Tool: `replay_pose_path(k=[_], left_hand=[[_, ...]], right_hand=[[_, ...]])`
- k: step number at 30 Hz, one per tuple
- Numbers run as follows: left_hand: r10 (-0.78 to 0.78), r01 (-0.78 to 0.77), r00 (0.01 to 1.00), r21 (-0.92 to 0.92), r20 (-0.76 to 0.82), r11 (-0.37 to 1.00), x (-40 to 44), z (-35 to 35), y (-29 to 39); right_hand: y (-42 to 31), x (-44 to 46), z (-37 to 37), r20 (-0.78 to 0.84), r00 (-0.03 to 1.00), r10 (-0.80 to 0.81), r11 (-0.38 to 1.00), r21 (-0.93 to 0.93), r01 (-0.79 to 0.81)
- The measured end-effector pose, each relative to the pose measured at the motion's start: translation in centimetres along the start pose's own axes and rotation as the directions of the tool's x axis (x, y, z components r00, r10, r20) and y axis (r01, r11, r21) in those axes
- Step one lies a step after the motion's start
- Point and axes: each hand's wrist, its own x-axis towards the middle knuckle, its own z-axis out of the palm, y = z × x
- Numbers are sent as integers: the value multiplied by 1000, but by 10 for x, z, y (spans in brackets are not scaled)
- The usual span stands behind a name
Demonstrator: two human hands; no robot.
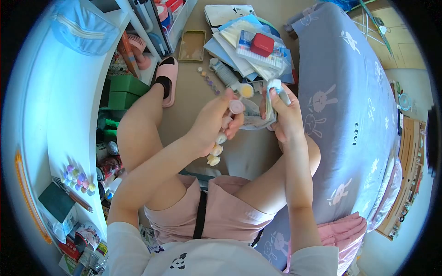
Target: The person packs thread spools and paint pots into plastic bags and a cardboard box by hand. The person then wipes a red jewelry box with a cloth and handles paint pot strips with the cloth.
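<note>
My left hand point(214, 122) is closed around a strip of small round paint pots point(216, 150) with pale lids, which hangs down below the fingers; a pink-lidded one point(236, 106) shows at the fingertips. Just beyond it is a pot with a yellow top point(246, 90). My right hand point(286, 110) grips a crumpled clear plastic bag point(253, 117) with something white and blue at its top. The bag reaches across towards my left hand. Whether the left fingers touch the bag, I cannot tell.
Papers and books point(225, 43) with a red box point(262, 44) lie on the floor ahead, near a shallow tray point(192, 46) and another paint strip point(209, 82). A bed point(340, 106) stands right; a white desk point(76, 115) and shelves stand left.
</note>
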Motion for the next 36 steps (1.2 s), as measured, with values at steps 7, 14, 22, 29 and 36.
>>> replay_pose_path(k=[7,14,22,29,36], left_hand=[[202,-203,943,25,-266,979,4,9,-13],[208,-191,956,99,-208,977,5,6,-16],[119,-116,963,28,-241,993,6,6,-18],[78,-91,978,-59,-191,994,6,5,-26],[117,-92,970,124,-213,988,6,9,-22]], right_hand=[[27,-11,22,85,996,-21,992,-122,31],[32,-15,22,89,994,-55,984,-164,70],[42,-7,15,196,927,-320,822,-428,374],[43,-4,11,38,989,-142,932,-333,147],[32,-4,5,51,998,24,898,-440,1]])
